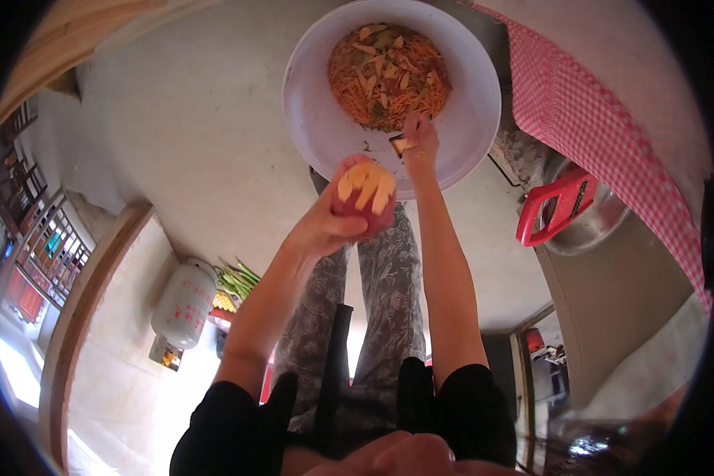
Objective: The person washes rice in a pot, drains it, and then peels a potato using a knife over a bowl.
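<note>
My left hand (325, 218) is wrapped round a round, red-skinned sweet potato (365, 198), its upper side pared in strips down to yellow-orange flesh. Just to the right, over the near part of a wide white basin (305, 119), my right hand (420, 147) is closed on a small dark-edged cutting tool (397, 143). A pale yellow piece shows at the tool; its exact kind is too small to tell. Inside the basin lies a heap of orange shreds (381, 87), with yellow slices and green and dark red bits on top.
At the right, a red-framed grater (559, 208) rests across a metal bowl (603, 222), beside a pink checked cloth (563, 87). A grey gas cylinder (186, 305) and green vegetables (236, 279) are at the lower left, near a wood-edged low wall (95, 309).
</note>
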`<state>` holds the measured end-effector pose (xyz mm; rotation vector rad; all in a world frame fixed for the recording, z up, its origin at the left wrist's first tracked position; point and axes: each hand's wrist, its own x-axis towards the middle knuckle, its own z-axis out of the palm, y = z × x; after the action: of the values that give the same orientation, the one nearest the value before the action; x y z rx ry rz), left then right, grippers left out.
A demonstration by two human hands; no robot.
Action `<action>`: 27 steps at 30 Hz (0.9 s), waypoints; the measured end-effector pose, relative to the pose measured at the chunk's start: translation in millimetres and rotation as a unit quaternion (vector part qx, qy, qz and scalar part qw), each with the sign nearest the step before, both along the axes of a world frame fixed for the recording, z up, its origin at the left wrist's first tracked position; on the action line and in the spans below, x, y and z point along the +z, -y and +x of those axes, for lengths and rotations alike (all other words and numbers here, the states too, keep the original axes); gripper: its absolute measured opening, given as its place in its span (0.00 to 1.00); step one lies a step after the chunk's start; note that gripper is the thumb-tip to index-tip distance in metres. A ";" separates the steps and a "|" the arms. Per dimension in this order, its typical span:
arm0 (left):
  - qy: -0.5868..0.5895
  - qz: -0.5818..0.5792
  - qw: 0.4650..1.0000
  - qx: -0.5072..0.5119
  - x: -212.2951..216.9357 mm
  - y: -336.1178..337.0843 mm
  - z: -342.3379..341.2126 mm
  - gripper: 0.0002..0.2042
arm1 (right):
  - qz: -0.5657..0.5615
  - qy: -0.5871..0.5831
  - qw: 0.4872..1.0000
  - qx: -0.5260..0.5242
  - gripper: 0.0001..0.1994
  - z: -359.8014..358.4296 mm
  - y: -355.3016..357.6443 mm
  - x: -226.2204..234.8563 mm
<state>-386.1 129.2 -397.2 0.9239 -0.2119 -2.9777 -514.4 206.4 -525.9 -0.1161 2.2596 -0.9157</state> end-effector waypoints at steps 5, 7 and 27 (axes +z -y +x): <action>0.152 -0.029 0.986 0.055 -9.1 9.6 9.0 0.35 | -0.109 0.119 0.987 -0.020 0.16 -2.3 16.7 52.9; 0.168 -0.062 0.983 0.033 -6.6 4.3 8.0 0.35 | -0.103 0.061 0.992 0.029 0.16 7.6 31.4 94.6; 0.184 -0.136 0.968 -0.099 1.8 9.8 -1.5 0.35 | -0.093 0.053 0.992 0.062 0.08 10.2 34.6 121.1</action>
<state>-387.7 119.4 -395.4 1.4819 -0.7371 -2.8081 -504.2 171.8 -404.8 -0.2813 2.0438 -1.0385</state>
